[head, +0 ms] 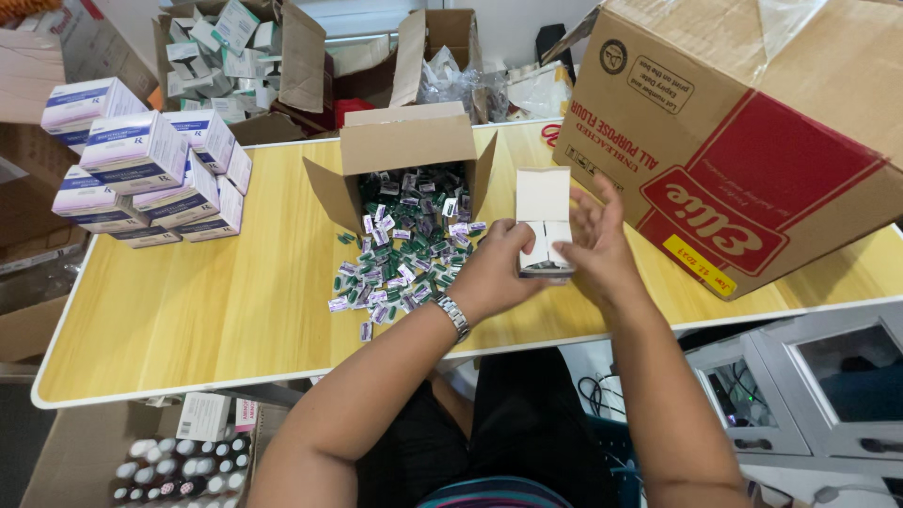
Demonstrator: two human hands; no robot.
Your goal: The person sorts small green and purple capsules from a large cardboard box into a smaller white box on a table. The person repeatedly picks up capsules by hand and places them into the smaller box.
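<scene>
**Inspector:** Report on the hands.

**Assessor:** The left hand [491, 271], wearing a metal wristwatch [455, 317], is gripping the small white carton [545, 224] from its left side, fingers curled around its lower edge. The right hand [596, 243] is pressing against the carton's right side, fingers spread wide and pointing upward, palm touching the box. The carton's top flap is standing open.

**Inspector:** Location of the carton?

**Assessor:** It is sitting upright near the front edge of the yellow wooden table [207, 310], right of centre, just beside the pile of small vials [400, 259].

**Inspector:** Surroundings?

**Assessor:** The vials, green- and purple-capped, are spilling out of an open brown box [400, 141] lying toward the back edge. A stack of white-and-purple cartons [150, 174] is occupying the back-left corner. A large cardboard box with red printing [743, 141] is leaning over the right end. Below the front-left edge, a box of capped bottles [174, 466] is resting on the floor.
</scene>
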